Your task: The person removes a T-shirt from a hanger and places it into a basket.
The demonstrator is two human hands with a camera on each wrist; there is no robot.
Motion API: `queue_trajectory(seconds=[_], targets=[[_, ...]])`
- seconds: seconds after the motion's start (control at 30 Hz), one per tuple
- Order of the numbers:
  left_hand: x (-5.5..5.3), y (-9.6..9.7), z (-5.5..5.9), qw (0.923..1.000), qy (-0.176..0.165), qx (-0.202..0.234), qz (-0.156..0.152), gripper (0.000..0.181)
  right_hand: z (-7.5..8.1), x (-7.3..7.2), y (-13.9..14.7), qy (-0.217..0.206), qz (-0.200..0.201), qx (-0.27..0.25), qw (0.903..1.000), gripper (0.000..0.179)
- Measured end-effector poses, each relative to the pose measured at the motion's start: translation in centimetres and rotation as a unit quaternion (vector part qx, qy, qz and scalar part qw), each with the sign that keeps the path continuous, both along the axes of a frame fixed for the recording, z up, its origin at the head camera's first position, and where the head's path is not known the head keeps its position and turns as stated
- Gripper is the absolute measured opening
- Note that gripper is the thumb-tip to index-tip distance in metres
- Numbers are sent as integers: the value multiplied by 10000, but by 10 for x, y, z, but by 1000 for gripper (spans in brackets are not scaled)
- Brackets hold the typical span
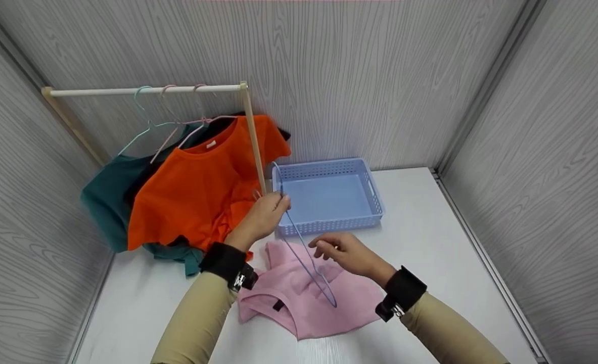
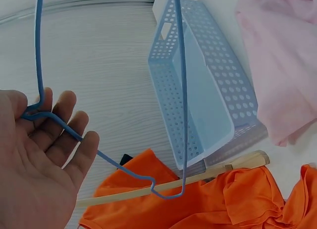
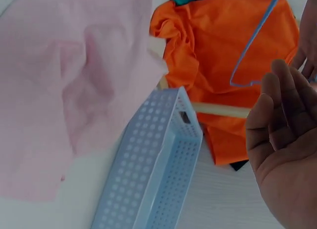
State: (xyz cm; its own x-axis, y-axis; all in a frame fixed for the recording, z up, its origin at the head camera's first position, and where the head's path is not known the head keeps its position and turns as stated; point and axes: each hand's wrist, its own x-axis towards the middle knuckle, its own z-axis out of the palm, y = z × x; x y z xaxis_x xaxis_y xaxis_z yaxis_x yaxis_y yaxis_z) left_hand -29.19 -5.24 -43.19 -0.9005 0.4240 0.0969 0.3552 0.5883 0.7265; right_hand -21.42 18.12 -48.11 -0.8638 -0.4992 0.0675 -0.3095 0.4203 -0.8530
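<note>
My left hand [image 1: 264, 215] pinches a thin blue clothes hanger [image 1: 299, 230] near its neck, between thumb and fingers. The left wrist view has the hanger's long bar [image 2: 184, 90] running down past the fingers to a notched corner. Below the hanger lies a pink T-shirt [image 1: 341, 316], loosely spread on the white table, its neckline with a dark label toward the lower left. My right hand [image 1: 347, 253] hovers above the shirt, right of the hanger, holding nothing. Its fingers [image 3: 271, 108] are loosely bent in the right wrist view.
A light-blue perforated basket [image 1: 329, 223] stands behind the hands, with nothing in it. On the left, a rack with a white rail [image 1: 106, 92] carries an orange T-shirt [image 1: 192, 177], a teal garment [image 1: 101, 197] and a black one on hangers. Grey walls enclose the table.
</note>
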Motion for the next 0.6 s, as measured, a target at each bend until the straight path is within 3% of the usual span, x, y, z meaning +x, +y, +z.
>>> queue_trajectory(seconds=[0.23, 0.37, 0.6], targets=[[1, 3, -4, 9978, 638, -155, -4, 31, 1, -1, -30, 143, 54, -52, 9999, 16], [5, 1, -3, 9929, 947, -517, 504, 33, -1, -3, -44, 30, -6, -140, 9999, 13], [8, -9, 5, 9811, 703, -1184, 1361, 31, -4, -6, -58, 172, 138, -175, 9996, 18]])
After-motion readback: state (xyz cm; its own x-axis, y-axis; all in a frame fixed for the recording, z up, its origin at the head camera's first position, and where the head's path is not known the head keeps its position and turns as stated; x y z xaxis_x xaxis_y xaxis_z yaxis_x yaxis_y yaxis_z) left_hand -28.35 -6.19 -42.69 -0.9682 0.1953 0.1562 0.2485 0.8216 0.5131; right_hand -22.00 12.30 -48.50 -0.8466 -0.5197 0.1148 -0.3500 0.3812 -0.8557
